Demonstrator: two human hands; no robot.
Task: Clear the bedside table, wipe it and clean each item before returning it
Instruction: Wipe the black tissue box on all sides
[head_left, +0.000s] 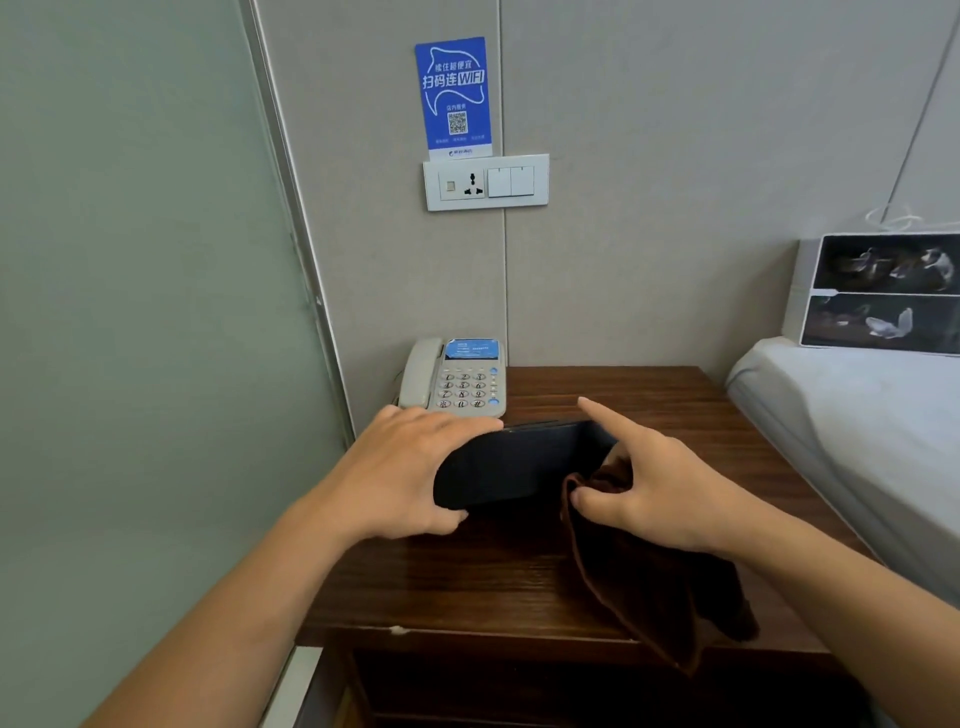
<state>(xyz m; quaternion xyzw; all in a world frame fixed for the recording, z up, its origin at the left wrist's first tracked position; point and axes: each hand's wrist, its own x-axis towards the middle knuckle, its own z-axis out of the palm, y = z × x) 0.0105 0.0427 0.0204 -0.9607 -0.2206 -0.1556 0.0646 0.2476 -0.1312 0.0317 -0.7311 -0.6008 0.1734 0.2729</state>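
A flat black tray (511, 467) is tilted up on its edge on the dark wooden bedside table (467, 582). My left hand (410, 467) grips the tray's left end, fingers over its top edge and thumb beneath. My right hand (654, 483) holds a brown cloth (639, 582) between thumb and curled fingers at the tray's right end, with the index finger pointing out over the tray. The cloth hangs down over the table's front. A grey telephone (457, 379) with a blue label stands at the table's back left, just behind my left hand.
A frosted glass panel (145, 312) borders the table on the left. The bed's white mattress (857, 415) lies to the right, with a picture-printed box (878, 291) on it. On the wall are a socket and switch plate (485, 182) and a blue WiFi sign (453, 96).
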